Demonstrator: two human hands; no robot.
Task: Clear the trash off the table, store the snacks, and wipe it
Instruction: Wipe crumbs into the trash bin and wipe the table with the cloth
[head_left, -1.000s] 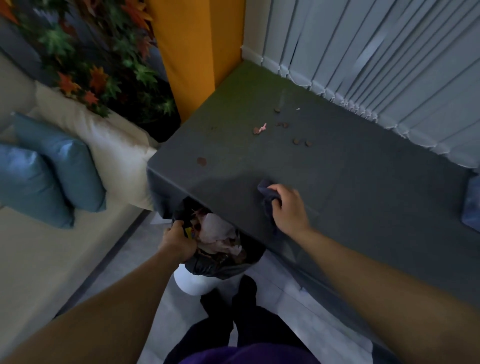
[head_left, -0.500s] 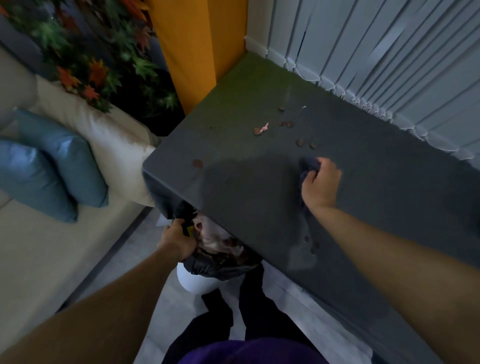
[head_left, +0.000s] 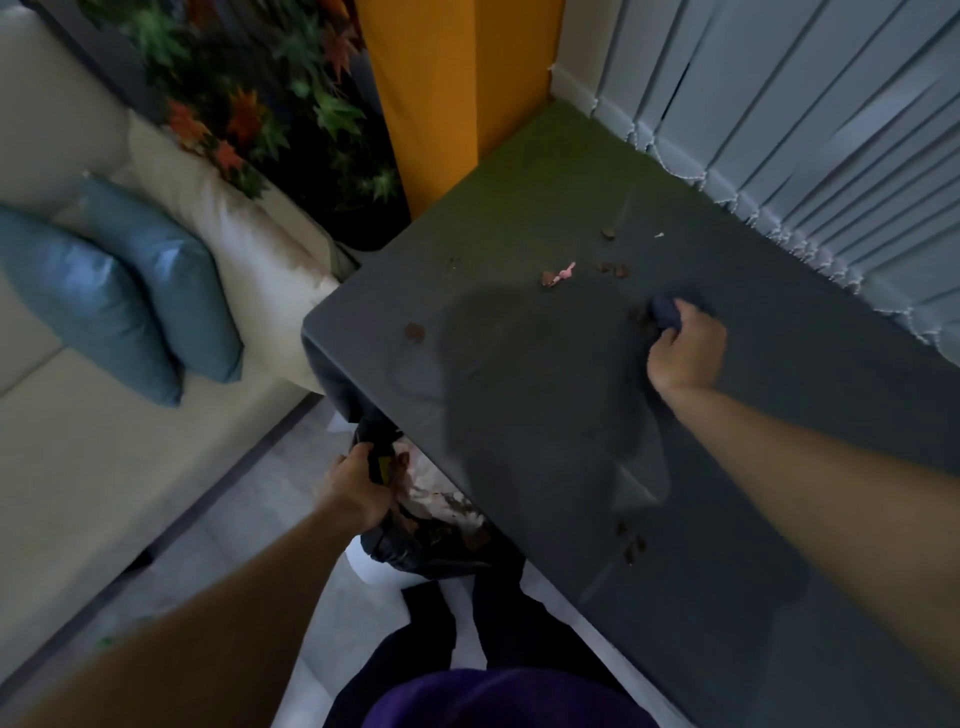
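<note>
right hand (head_left: 685, 353) balled around the dark cloth (head_left: 666, 312) on the counter (head_left: 519, 405); crumbs (head_left: 558, 274) sit near, at its 10 o'clock; left hand (head_left: 353, 488) clutches the trash bag (head_left: 415, 540) rim at 8 o'clock

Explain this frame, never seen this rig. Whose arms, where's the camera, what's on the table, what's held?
No machine here: a person works with bare hands, and the one camera sits on their head, looking forward and down, so both arms enter from the bottom. The right hand grips a dark blue cloth on the grey table. The left hand holds the rim of a black trash bag in a white bin at the table's near edge; trash is already inside. On the table lie brown crumbs, a pink scrap and further bits near the front edge. A sofa with blue cushions stands to the left.
</note>
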